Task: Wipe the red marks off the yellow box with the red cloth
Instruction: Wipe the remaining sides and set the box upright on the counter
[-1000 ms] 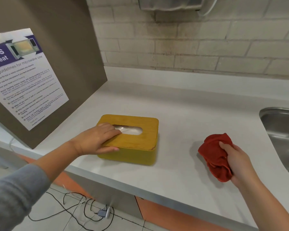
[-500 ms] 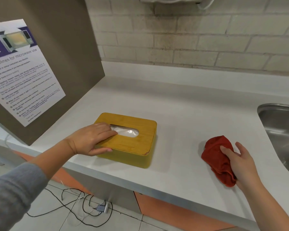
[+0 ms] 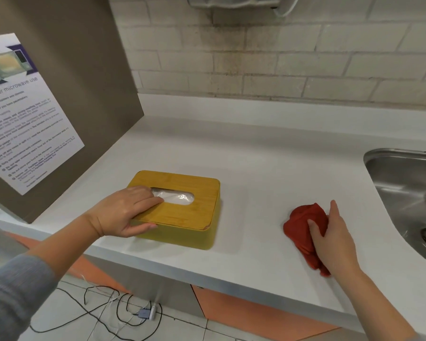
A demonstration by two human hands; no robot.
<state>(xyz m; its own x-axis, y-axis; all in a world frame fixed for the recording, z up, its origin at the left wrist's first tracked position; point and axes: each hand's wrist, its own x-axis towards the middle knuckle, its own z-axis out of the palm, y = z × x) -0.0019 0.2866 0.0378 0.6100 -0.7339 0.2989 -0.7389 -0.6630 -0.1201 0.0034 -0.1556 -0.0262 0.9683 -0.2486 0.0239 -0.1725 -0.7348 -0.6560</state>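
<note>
The yellow box (image 3: 194, 217) with a wooden lid and an oval slot stands on the white counter (image 3: 256, 168), near its front edge. A faint reddish mark (image 3: 206, 227) shows at the lid's front right corner. My left hand (image 3: 123, 212) grips the box's left end, fingers on the lid and thumb on the front wall. To the right, the crumpled red cloth (image 3: 298, 225) lies on the counter. My right hand (image 3: 335, 242) holds it loosely, thumb on top and fingers stretched along its far side. Box and cloth are well apart.
A steel sink (image 3: 403, 188) is set into the counter at the right, close to the cloth. A brown panel with a microwave poster (image 3: 35, 119) stands at the left. A brick wall runs behind. Cables (image 3: 123, 313) lie on the floor below the counter's edge.
My right hand has lowered the cloth onto the counter and loosened its fingers around it. My left hand stays on the box, which has turned slightly.
</note>
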